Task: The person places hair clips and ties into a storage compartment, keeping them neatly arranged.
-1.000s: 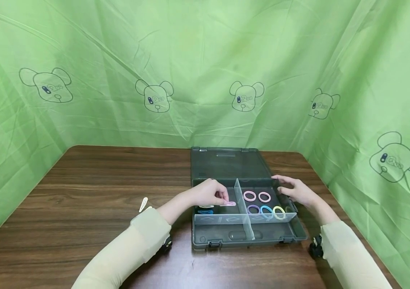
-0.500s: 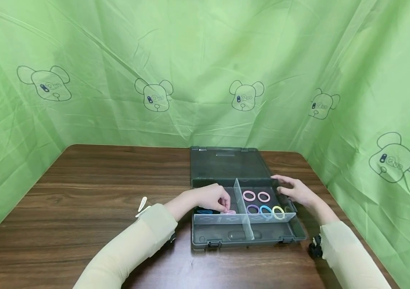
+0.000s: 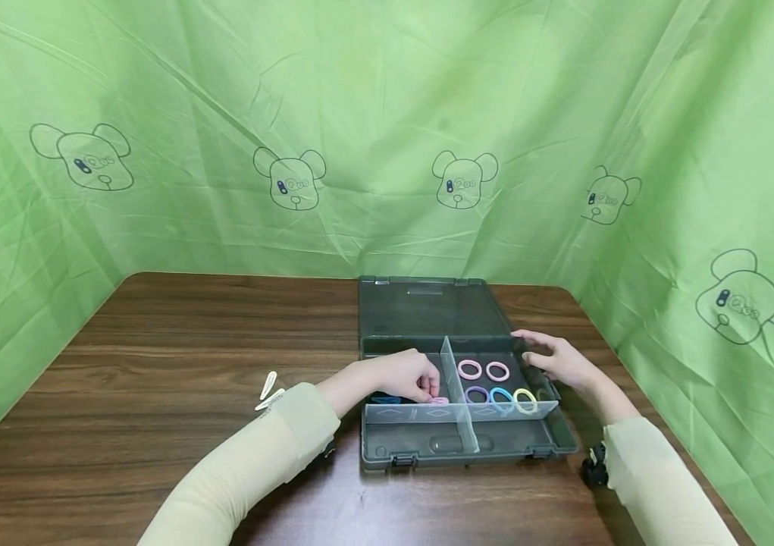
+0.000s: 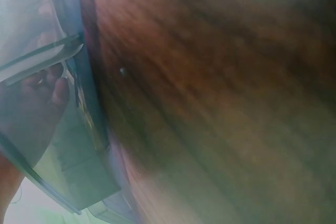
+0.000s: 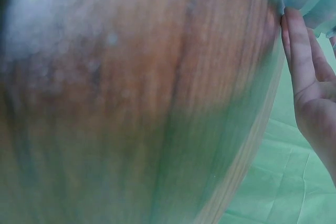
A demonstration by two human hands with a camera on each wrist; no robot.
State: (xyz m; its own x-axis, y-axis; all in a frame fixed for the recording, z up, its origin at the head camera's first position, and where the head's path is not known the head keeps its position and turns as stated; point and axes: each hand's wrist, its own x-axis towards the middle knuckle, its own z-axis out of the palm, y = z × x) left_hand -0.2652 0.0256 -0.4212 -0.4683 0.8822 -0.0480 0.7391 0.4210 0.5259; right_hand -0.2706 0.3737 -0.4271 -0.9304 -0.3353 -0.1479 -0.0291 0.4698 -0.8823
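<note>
In the head view, my left hand [image 3: 403,375] reaches into the back-left compartment of the dark see-through case [image 3: 408,455]. Its fingertips pinch a pink hair clip [image 3: 439,400] low down, close to the front divider. Partly under the same hand lies a blue hair clip [image 3: 387,400]; the hand covers much of that compartment. My right hand [image 3: 564,364] rests against the case's right side with relaxed fingers. In the right wrist view those fingers [image 5: 300,51] are nearly straight along the case wall.
Two pale hair clips [image 3: 268,385] lie on the wooden table [image 3: 175,341] beside my left sleeve. Several coloured hair ties [image 3: 470,370] lie in the back-right compartment. Clear dividers [image 3: 421,413] cross the case, and its lid [image 3: 434,311] is folded back flat.
My left hand has brought the pink hair clip toward the front divider and slightly right, then almost stopped. A second pale clip on the table has come into sight. The right hand stays put.
</note>
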